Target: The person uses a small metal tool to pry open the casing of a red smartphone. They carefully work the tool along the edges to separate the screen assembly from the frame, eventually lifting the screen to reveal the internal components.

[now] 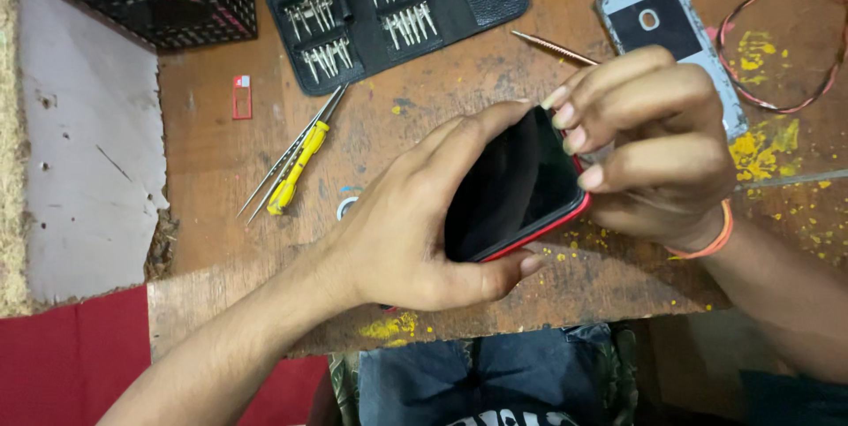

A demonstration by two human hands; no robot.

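Red-framed smartphone (512, 188) at frame centre, dark screen up, tilted, lifted off the worn wooden bench (221, 161). Left hand (415, 232) clamped on it from 7 o'clock — thumb along the lower edge, fingers wrapped over the upper left edge. Right hand (654, 148) at 3 o'clock of the phone, fingers bunched together, fingertips (574, 139) pressed on the screen's right edge; orange band (707, 245) at that wrist. Thin metal probe (555, 47) poking out behind the right hand toward 11 o'clock; whether gripped, cannot tell. At 12 o'clock, open black bit case (397, 7) with rows of steel bits. At 9 o'clock of the phone, yellow-handled screwdriver (299, 168) lying just beside tweezers (287, 157). Small red card tray (241, 97) at 10 o'clock. Black mesh crate (177, 11) at top left. Phone back cover (667, 33) at 1 o'clock, red-and-black twisted wire (795, 46) beyond — yellow specks across the wood.
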